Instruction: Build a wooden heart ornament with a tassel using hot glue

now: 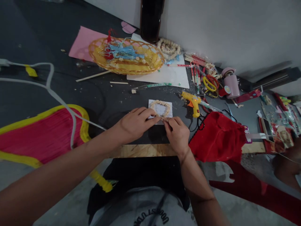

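A small ring of pale, bumpy pieces (168, 109) lies on a square of white paper (150, 102) near the table's front edge. My left hand (138, 122) grips the ring's left and lower rim between bent fingers and thumb. At the ring's lower right, my right hand (177, 131) is closed in a pinch; what sits between its fingertips is too small to make out. To the right lies a yellow hot glue gun (193, 102), its orange light on and a clear glue stick (207, 105) in its back.
Behind stands a wicker basket (98, 62) with blue tassels (127, 50). Scissors (209, 84) and a pink bottle (230, 83) stand at right, near red cloth (218, 138). A white cable (58, 99) crosses a pink-and-yellow panel (42, 135) at left. Another person's arm (288, 163) shows far right.
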`<state>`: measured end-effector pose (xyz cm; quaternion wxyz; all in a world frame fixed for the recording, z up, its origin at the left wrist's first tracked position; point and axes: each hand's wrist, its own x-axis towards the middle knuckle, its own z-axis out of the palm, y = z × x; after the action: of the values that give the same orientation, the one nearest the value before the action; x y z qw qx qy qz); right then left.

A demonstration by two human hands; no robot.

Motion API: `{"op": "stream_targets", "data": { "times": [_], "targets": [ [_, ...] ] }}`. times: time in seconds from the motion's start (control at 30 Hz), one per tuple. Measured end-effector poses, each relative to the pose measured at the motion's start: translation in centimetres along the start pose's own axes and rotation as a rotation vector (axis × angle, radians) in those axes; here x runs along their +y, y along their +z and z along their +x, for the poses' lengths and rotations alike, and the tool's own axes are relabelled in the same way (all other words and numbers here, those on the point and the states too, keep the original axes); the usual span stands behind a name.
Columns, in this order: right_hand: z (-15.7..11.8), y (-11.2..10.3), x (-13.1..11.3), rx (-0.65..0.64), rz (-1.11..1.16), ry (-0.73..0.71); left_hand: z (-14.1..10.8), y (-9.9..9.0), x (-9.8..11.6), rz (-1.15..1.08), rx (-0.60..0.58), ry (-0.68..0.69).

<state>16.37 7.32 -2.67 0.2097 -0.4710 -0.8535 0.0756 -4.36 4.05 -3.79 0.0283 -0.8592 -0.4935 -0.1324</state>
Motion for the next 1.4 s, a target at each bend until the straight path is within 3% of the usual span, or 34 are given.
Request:
{"op": "stream_targets", "data": {
  "times": [0.37, 0.57, 0.9, 1.23, 1.4],
  "targets": [
    [0.5, -0.8, -0.1, -0.07, -0.084, -0.038, -0.2, -0.5, 0.2, -0.091, -0.012, -0.008],
    [2.2, -1.7, 0.4, -0.067, -0.052, -0.194, -0.3, -1.0, 0.1, -0.113, 0.007, 0.027],
    [2.9, -0.5, 0.7, -0.047, -0.01, -0.24, -0.2, -2.2, 0.6, -0.076, -0.066, 0.003],
    [3.0, 0.1, 1.4, -0.044, 0.064, -0.262, -0.5, -1.3, 0.9, -0.082, -0.004, -0.021],
    [3.1, 0.2, 1.4, -0.021, 0.121, -0.269, -0.3, -1.9, 0.9, -0.042, -0.015, 0.016]
  ]
}}
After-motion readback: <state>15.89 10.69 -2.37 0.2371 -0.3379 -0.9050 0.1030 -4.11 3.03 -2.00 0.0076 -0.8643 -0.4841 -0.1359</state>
